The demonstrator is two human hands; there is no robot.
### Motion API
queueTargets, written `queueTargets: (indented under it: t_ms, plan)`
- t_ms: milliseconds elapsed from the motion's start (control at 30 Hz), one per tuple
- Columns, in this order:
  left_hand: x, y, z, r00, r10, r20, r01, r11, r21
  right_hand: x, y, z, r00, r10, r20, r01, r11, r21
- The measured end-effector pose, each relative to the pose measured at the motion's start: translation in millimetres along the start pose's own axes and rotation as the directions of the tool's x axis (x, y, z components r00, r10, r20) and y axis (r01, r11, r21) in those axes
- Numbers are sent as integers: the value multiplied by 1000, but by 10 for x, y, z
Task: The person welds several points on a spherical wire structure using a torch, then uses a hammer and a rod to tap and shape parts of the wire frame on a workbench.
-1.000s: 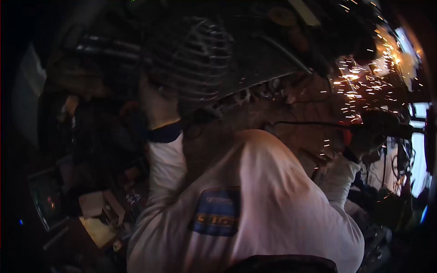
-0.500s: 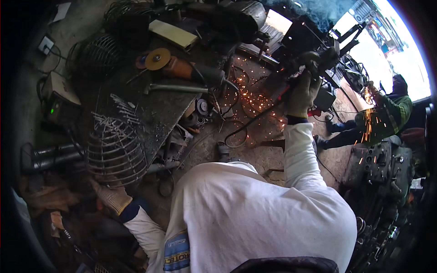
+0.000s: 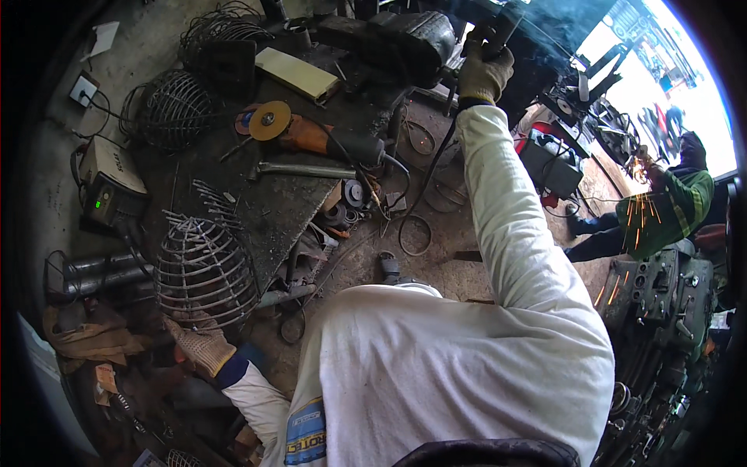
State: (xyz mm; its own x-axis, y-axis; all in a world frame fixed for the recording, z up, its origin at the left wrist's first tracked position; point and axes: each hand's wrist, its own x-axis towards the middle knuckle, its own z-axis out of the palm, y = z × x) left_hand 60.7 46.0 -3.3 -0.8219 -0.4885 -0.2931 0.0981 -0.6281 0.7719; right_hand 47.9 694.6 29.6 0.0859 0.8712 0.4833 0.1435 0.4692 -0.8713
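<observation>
My left hand [image 3: 206, 348], in a knitted glove, grips the lower end of a round cage [image 3: 204, 272] made of bent metal rods. Its fingertips are partly hidden at the bars. The cage leans at the near left edge of the dark worktable [image 3: 268, 214]. Raised at the far upper middle, my gloved right hand [image 3: 484, 71] is closed around a dark tool with a cylindrical part [image 3: 504, 29]. A black cable [image 3: 436, 159] runs down from that hand to the floor. Thin loose rods [image 3: 214, 198] lie just beyond the cage.
On the table lie an orange angle grinder [image 3: 311, 138], a hammer [image 3: 303, 169] and a pale yellow box [image 3: 296, 74]. A second wire cage [image 3: 175, 109] sits behind. A power unit [image 3: 113, 183] stands at left. At right, a co-worker [image 3: 669, 202] makes sparks beside a dark machine [image 3: 654, 303].
My right hand has moved up and to the left, reaching farther out with the tool. The sparks over the middle floor are almost gone. My left hand stays on the cage.
</observation>
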Motion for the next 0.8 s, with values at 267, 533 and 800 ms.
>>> queueTargets:
  t_ms: [267,533,800]
  plan:
    - [-31,-81,-107,996,91,24,-92,996,21,-285,80,9,976,48,212,20,950,-310]
    - [-134,-97,36,995,84,-46,-83,996,21,-551,48,-193,946,91,311,82,861,-502]
    - [-125,-51,-105,997,70,10,-70,997,-10,-621,296,-195,949,142,281,7,883,-470]
